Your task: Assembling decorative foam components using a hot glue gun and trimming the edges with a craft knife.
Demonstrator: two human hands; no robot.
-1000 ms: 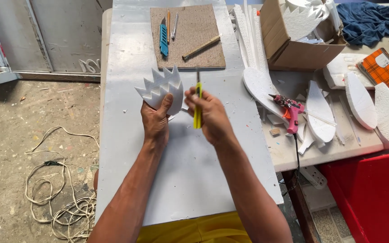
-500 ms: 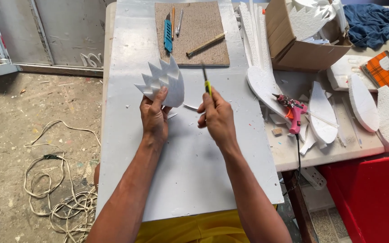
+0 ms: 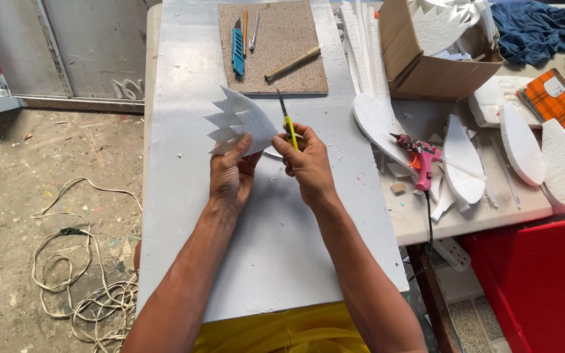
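Observation:
My left hand (image 3: 231,175) grips a white foam piece (image 3: 240,123) with a jagged, toothed left edge, holding it above the white board (image 3: 184,196) that lies across my lap. My right hand (image 3: 307,163) holds a yellow-handled utility knife (image 3: 287,121), blade pointing up and away, just right of the foam piece. The blade tip is close to the foam's right edge; whether it touches I cannot tell.
A brown cork board (image 3: 295,46) at the far end carries a blue cutter (image 3: 238,51), pencils and a wooden-handled tool (image 3: 292,63). To the right lie white foam shapes (image 3: 521,144), a pink glue gun (image 3: 421,157), a cardboard box (image 3: 426,62) and a red bin (image 3: 544,287). Cables (image 3: 86,274) lie on the floor at left.
The foam piece has been turned so its teeth point left rather than up. The knife has tilted and shifted slightly away from the foam, staying in my right hand.

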